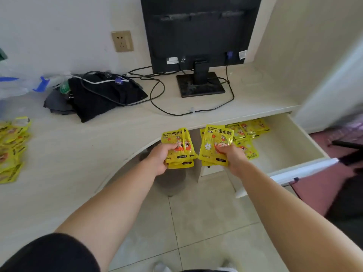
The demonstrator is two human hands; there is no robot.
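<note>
— What does the right packet, held in the right grip, say?
— Upside down to the camera: "HAND WARMER" in small capitals and three big characters, 暖手宝, along its twelve o'clock edge. At nine o'clock, capitals starting "MANY".
— And the left packet in the left grip?
— The same characters, creased; 手宝 reads clearly. Its black oval at six o'clock is too blurred.
— The stickers on the monitor?
— White, unreadable.

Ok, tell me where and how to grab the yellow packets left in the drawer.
Pinch the near edge of the loose packets, coming in low from the open front of the drawer. They lie flat and overlapping at its back left, close under the desktop, so a straight-down reach would likely be blocked.
</note>
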